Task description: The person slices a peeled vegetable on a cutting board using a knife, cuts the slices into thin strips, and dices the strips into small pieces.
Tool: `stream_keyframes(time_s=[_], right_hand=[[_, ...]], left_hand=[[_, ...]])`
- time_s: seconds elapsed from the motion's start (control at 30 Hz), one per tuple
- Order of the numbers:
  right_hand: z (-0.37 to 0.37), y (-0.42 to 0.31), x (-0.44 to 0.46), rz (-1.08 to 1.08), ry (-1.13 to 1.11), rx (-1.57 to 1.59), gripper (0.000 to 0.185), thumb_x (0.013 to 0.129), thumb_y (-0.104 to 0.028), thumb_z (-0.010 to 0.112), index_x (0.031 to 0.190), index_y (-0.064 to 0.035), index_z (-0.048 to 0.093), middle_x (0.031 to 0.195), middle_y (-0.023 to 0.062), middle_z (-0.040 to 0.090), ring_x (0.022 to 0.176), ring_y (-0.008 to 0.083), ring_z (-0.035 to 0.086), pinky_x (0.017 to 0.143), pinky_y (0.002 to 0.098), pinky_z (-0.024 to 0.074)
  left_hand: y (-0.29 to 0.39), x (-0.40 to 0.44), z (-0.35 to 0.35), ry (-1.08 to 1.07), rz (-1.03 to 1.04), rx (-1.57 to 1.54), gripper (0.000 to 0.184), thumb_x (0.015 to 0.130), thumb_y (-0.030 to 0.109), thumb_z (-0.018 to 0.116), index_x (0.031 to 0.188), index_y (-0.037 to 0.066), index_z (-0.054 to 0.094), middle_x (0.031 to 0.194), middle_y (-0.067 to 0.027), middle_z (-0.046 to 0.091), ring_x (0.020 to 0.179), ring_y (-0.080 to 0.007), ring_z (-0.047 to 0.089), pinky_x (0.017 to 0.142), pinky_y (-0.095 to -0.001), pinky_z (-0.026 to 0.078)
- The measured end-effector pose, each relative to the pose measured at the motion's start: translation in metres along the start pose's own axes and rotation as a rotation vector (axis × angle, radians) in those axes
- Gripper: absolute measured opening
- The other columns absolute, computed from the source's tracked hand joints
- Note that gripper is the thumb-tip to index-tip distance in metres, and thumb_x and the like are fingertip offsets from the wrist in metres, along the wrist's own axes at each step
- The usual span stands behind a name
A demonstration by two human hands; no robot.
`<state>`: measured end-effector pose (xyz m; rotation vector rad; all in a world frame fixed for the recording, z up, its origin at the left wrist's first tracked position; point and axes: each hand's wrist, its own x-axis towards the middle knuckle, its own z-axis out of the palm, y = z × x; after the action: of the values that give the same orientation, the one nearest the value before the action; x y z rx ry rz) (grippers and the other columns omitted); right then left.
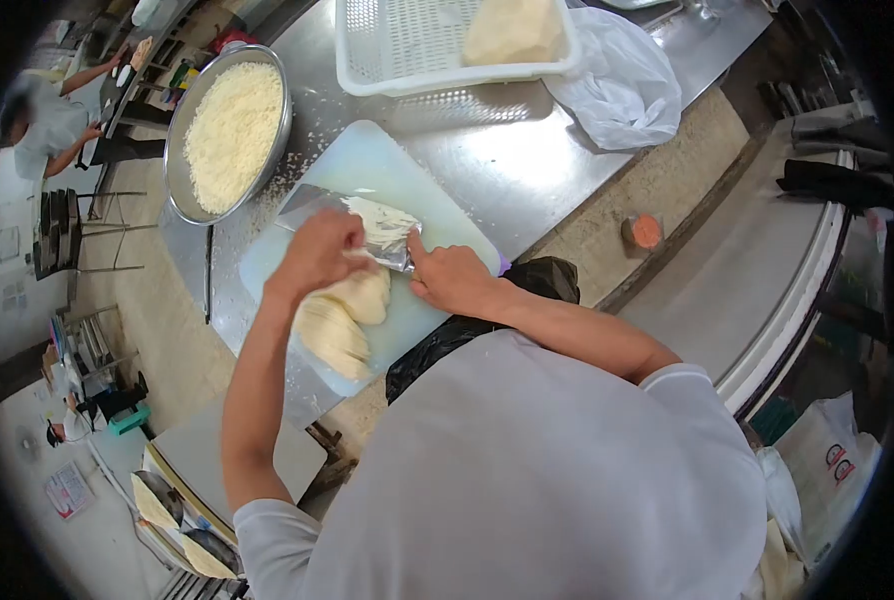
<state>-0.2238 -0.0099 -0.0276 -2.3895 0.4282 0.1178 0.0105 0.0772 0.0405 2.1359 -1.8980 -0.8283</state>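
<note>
On a pale cutting board (417,185) lies a broad metal blade (399,258) with white residue on it. My left hand (324,255) is curled over the blade's left part, its fingers bent; what they grip is hidden. At the blade's right end, my right hand (455,278) is closed around something I cannot make out, with a finger laid along the metal. Pale cheese-like pieces (332,335), one with sliced layers, rest on the board just below the blade and my left hand.
A metal bowl (285,120) of grated pale shreds stands upper left. A white basket (392,85) with a pale block (512,32) is at the top, beside a plastic bag (622,80). Another person (52,125) stands far left. An orange-topped container (647,232) is at right.
</note>
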Motion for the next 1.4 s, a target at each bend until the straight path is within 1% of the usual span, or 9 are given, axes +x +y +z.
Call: stream_keyframes(time_s=[0.43, 0.53, 0.63, 0.83, 0.93, 1.03, 1.13, 1.33, 1.4], right_hand=[[-0.011, 0.013, 0.001, -0.050, 0.012, 0.006, 0.072, 0.089, -0.023, 0.070, 0.145, 0.0132, 0.044, 0.073, 0.0199, 0.071, 0.066, 0.0399, 0.070, 0.063, 0.0510, 0.0552], [-0.012, 0.016, 0.002, -0.044, -0.001, 0.013, 0.072, 0.090, -0.025, 0.073, 0.146, 0.0100, 0.043, 0.073, 0.0204, 0.070, 0.068, 0.0416, 0.070, 0.064, 0.0514, 0.0554], [-0.007, 0.018, 0.001, -0.053, -0.002, 0.022, 0.071, 0.091, -0.025, 0.074, 0.145, 0.0085, 0.043, 0.074, 0.0205, 0.069, 0.068, 0.0427, 0.069, 0.065, 0.0516, 0.0555], [-0.020, 0.015, -0.001, -0.076, -0.017, 0.019, 0.068, 0.089, -0.023, 0.071, 0.142, 0.0128, 0.046, 0.076, 0.0213, 0.072, 0.071, 0.0420, 0.071, 0.067, 0.0518, 0.0561], [-0.020, 0.014, 0.000, -0.077, -0.040, 0.021, 0.068, 0.089, -0.023, 0.071, 0.141, 0.0132, 0.047, 0.076, 0.0216, 0.072, 0.072, 0.0425, 0.071, 0.067, 0.0520, 0.0563], [-0.023, 0.013, 0.000, -0.078, -0.052, 0.016, 0.068, 0.089, -0.023, 0.072, 0.140, 0.0135, 0.047, 0.077, 0.0219, 0.072, 0.072, 0.0425, 0.071, 0.067, 0.0521, 0.0563], [-0.020, 0.011, -0.001, -0.079, -0.040, 0.006, 0.068, 0.089, -0.024, 0.072, 0.140, 0.0135, 0.048, 0.077, 0.0220, 0.072, 0.071, 0.0427, 0.071, 0.067, 0.0523, 0.0562], [-0.032, 0.004, -0.009, -0.107, -0.066, 0.015, 0.068, 0.089, -0.024, 0.073, 0.142, 0.0100, 0.048, 0.071, 0.0214, 0.069, 0.067, 0.0426, 0.069, 0.063, 0.0515, 0.0552], [-0.033, 0.002, -0.011, -0.138, -0.045, 0.019, 0.068, 0.089, -0.024, 0.073, 0.144, 0.0082, 0.047, 0.069, 0.0212, 0.068, 0.066, 0.0428, 0.068, 0.062, 0.0515, 0.0549]], left_hand=[[-0.013, 0.023, 0.014, 0.096, 0.045, 0.014, 0.025, 0.083, 0.020, 0.084, 0.083, 0.006, 0.063, 0.084, -0.0094, 0.064, 0.090, -0.0334, 0.060, 0.077, -0.0463, 0.048], [-0.014, 0.007, 0.001, 0.116, -0.040, -0.110, 0.021, 0.084, 0.015, 0.082, 0.085, 0.006, 0.063, 0.086, -0.0089, 0.064, 0.087, -0.0331, 0.059, 0.077, -0.0459, 0.048], [-0.029, 0.001, -0.001, 0.077, -0.005, 0.087, 0.018, 0.085, 0.014, 0.081, 0.087, 0.006, 0.064, 0.087, -0.0089, 0.064, 0.089, -0.0330, 0.060, 0.077, -0.0461, 0.049], [-0.033, 0.035, 0.006, 0.090, -0.065, 0.099, 0.023, 0.082, 0.019, 0.083, 0.084, 0.006, 0.064, 0.088, -0.0095, 0.067, 0.093, -0.0347, 0.063, 0.079, -0.0475, 0.050], [-0.038, 0.049, 0.008, 0.031, -0.080, 0.232, 0.014, 0.083, 0.010, 0.077, 0.091, 0.007, 0.066, 0.098, -0.0099, 0.069, 0.099, -0.0344, 0.063, 0.083, -0.0477, 0.051], [-0.032, 0.061, 0.011, 0.230, -0.017, 0.319, 0.025, 0.079, 0.000, 0.069, 0.101, 0.010, 0.067, 0.107, -0.0095, 0.067, 0.106, -0.0338, 0.061, 0.088, -0.0472, 0.051], [-0.022, 0.084, 0.029, 0.469, 0.314, 0.237, 0.039, 0.073, -0.006, 0.060, 0.107, 0.010, 0.066, 0.109, -0.0103, 0.063, 0.110, -0.0347, 0.058, 0.092, -0.0494, 0.049], [-0.019, 0.082, 0.026, 0.069, 0.128, 0.121, 0.034, 0.075, -0.007, 0.057, 0.103, 0.009, 0.069, 0.106, -0.0106, 0.064, 0.110, -0.0351, 0.059, 0.094, -0.0494, 0.050], [-0.018, 0.075, 0.019, 0.171, 0.154, 0.073, 0.023, 0.079, -0.002, 0.062, 0.098, 0.009, 0.069, 0.102, -0.0106, 0.065, 0.106, -0.0348, 0.059, 0.092, -0.0480, 0.050]])
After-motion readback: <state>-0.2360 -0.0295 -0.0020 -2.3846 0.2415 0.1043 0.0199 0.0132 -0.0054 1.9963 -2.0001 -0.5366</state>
